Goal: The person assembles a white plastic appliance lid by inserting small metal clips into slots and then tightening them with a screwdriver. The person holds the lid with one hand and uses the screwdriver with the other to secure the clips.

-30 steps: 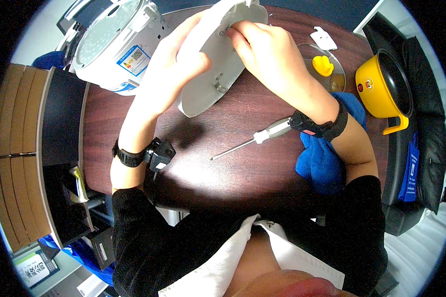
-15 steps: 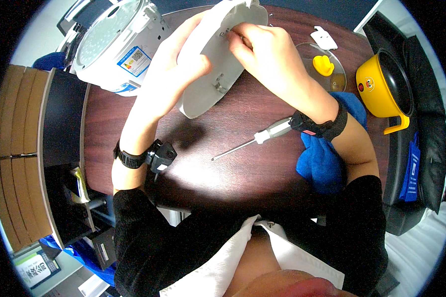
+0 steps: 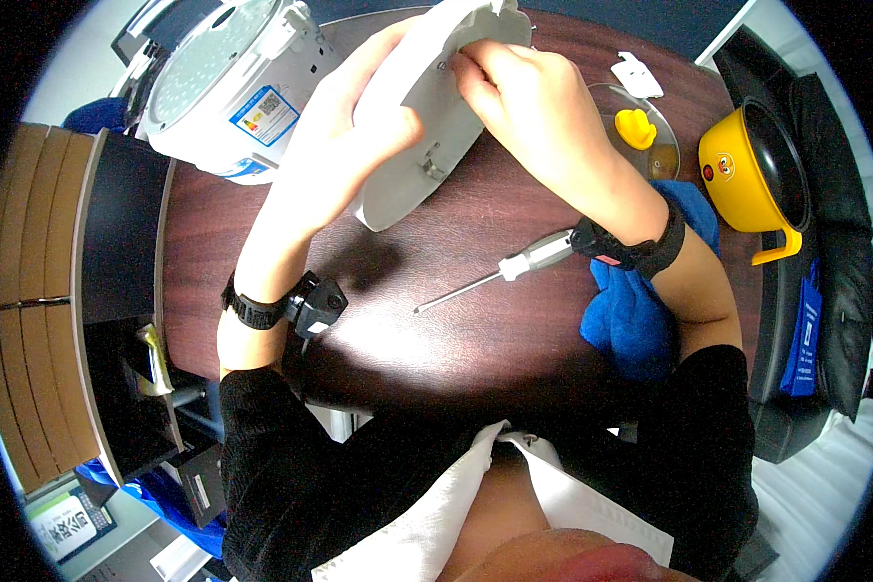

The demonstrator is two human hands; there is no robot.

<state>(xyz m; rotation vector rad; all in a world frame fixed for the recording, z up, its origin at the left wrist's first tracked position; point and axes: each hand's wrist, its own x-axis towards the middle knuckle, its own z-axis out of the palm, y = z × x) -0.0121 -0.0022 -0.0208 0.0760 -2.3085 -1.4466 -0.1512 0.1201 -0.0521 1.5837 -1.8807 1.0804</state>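
Note:
A curved white plastic cover (image 3: 415, 160), hollow side toward the right, is held tilted above the far middle of the table by my left hand (image 3: 344, 141), thumb on its near rim. Inside the hollow, near the far end, the pinched fingers of my right hand (image 3: 538, 112) press against the shell. Whatever sits between those fingertips is hidden. Small metal fittings show on the cover's inner face. A screwdriver (image 3: 536, 255) with a grey-white handle lies below my right wrist, its tip toward the near left.
A white rice cooker body (image 3: 286, 63) stands at the far left. On the right are a glass lid (image 3: 606, 97) with a yellow knob (image 3: 636, 128), a white plastic piece (image 3: 637, 76), a blue cloth (image 3: 626, 325) and a yellow pot (image 3: 737, 170). Drawers (image 3: 39, 223) flank the left.
My right fingers have shifted slightly within the hollow of the cover, which has turned a little. My left hand keeps its grip; the screwdriver lies unmoved.

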